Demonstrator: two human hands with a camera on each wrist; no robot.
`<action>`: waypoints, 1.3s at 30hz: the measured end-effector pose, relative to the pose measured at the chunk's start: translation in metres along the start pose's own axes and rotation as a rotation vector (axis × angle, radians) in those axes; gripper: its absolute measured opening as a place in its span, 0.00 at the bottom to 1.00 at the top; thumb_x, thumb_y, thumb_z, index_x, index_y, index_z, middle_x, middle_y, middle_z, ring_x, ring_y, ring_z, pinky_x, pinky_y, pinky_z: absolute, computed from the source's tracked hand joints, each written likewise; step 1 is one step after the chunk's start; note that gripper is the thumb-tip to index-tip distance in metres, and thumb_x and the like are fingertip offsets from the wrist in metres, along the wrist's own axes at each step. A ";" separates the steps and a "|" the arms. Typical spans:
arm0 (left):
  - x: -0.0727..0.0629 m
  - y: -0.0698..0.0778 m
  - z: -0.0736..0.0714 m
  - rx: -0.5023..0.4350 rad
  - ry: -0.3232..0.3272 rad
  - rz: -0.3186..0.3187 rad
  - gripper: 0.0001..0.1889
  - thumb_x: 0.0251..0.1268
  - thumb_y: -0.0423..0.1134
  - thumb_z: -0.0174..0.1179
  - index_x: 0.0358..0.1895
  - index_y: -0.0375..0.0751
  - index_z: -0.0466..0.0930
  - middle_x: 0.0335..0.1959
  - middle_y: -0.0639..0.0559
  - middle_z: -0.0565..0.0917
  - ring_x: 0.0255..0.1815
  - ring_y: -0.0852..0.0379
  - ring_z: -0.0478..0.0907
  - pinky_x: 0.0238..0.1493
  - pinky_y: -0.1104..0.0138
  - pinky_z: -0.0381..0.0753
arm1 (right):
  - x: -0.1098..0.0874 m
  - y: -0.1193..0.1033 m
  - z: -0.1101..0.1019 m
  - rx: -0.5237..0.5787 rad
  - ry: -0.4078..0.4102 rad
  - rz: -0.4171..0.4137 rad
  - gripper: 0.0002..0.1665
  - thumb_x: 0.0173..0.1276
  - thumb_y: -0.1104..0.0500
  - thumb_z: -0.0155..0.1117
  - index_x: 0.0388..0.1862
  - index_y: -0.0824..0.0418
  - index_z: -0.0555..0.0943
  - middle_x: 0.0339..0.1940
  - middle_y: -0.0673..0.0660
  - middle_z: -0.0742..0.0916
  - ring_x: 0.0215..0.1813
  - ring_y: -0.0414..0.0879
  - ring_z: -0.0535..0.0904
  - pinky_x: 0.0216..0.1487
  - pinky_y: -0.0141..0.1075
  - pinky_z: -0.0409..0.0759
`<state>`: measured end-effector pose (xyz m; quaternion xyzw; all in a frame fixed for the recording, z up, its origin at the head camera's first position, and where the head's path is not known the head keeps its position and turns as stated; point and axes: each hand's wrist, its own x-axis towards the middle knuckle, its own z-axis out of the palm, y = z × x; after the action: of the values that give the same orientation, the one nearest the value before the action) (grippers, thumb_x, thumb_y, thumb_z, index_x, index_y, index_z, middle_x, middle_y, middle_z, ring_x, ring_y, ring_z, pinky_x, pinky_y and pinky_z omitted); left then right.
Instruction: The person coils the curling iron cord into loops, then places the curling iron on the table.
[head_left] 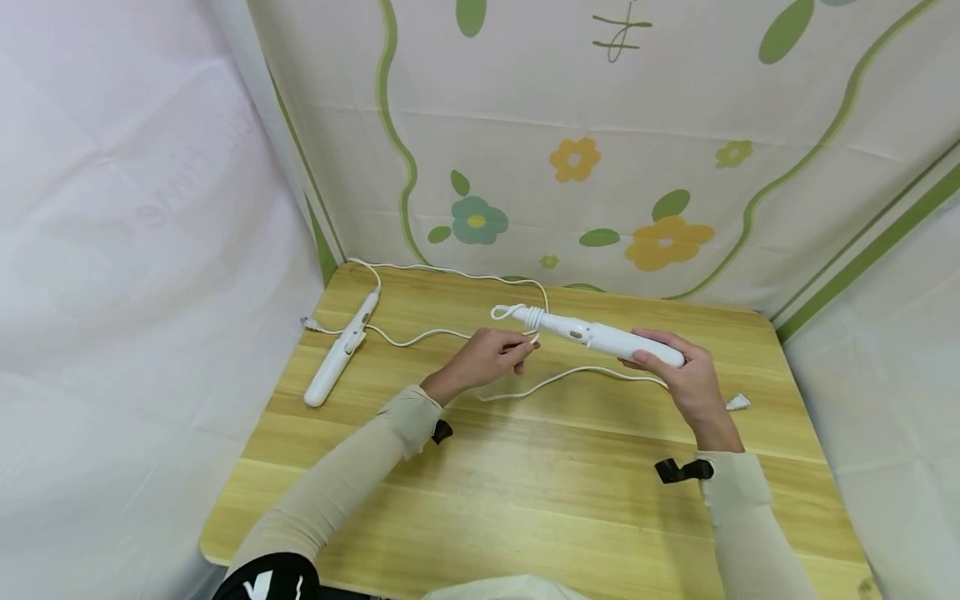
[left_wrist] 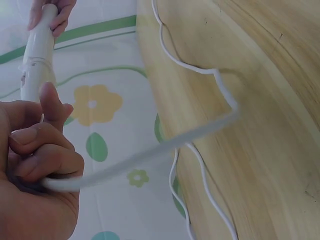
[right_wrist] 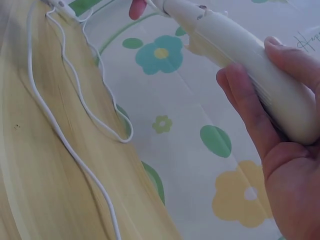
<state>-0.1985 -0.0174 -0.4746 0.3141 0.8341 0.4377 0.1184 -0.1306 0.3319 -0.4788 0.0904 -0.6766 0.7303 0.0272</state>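
Note:
My right hand (head_left: 692,379) grips a white hair straightener (head_left: 615,338) by its thick rounded end, above the table. Its narrow end points left, with several turns of white cord (head_left: 534,317) wound round it and a small loop at the tip. Close beneath that end, my left hand (head_left: 487,357) pinches the cord between curled fingers. In the left wrist view, the held cord (left_wrist: 145,152) runs out of the fist toward the table. The right wrist view shows fingers and thumb on either side of the straightener's body (right_wrist: 240,45).
A second white hair straightener (head_left: 330,371) lies at the table's left, its cord (head_left: 457,271) trailing along the back edge. One plug (head_left: 310,323) lies by the left edge, another plug (head_left: 738,402) at right. Patterned cloth (head_left: 525,192) hangs behind the wooden table (head_left: 540,500).

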 end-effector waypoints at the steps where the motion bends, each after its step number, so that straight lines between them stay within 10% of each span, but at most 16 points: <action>1: 0.000 0.000 0.000 0.000 -0.004 -0.002 0.20 0.90 0.44 0.53 0.34 0.42 0.85 0.29 0.47 0.90 0.18 0.65 0.59 0.25 0.71 0.59 | 0.000 0.000 0.000 -0.004 0.010 0.001 0.23 0.79 0.74 0.64 0.69 0.80 0.78 0.62 0.56 0.88 0.49 0.47 0.95 0.58 0.37 0.88; 11: -0.002 0.000 -0.009 -0.006 0.014 -0.055 0.15 0.89 0.46 0.56 0.44 0.47 0.91 0.22 0.58 0.84 0.18 0.62 0.62 0.27 0.68 0.62 | -0.001 -0.003 0.000 -0.117 0.084 0.056 0.26 0.77 0.67 0.71 0.70 0.77 0.79 0.58 0.52 0.90 0.47 0.42 0.94 0.53 0.31 0.88; 20: -0.002 0.002 -0.027 -0.133 0.030 -0.030 0.16 0.89 0.46 0.55 0.42 0.46 0.90 0.23 0.47 0.82 0.20 0.61 0.64 0.25 0.68 0.63 | -0.002 0.002 -0.004 -0.234 0.100 0.100 0.27 0.76 0.63 0.74 0.69 0.75 0.81 0.55 0.46 0.89 0.45 0.39 0.94 0.53 0.29 0.88; 29: 0.001 0.007 -0.050 -0.024 0.013 0.027 0.18 0.89 0.47 0.55 0.49 0.40 0.91 0.26 0.44 0.83 0.22 0.61 0.68 0.30 0.67 0.67 | -0.010 0.006 -0.007 -0.525 -0.075 0.172 0.24 0.77 0.52 0.76 0.68 0.58 0.87 0.58 0.45 0.90 0.53 0.40 0.85 0.49 0.31 0.85; 39: 0.006 0.004 -0.052 0.109 0.004 0.119 0.13 0.88 0.44 0.57 0.46 0.47 0.90 0.25 0.59 0.84 0.23 0.64 0.72 0.31 0.69 0.70 | -0.013 0.003 -0.007 -0.315 -0.295 0.146 0.20 0.78 0.68 0.69 0.66 0.72 0.84 0.56 0.47 0.92 0.45 0.47 0.95 0.44 0.36 0.90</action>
<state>-0.2259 -0.0459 -0.4402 0.3681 0.8370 0.3983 0.0732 -0.1187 0.3395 -0.4842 0.1416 -0.7837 0.5944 -0.1114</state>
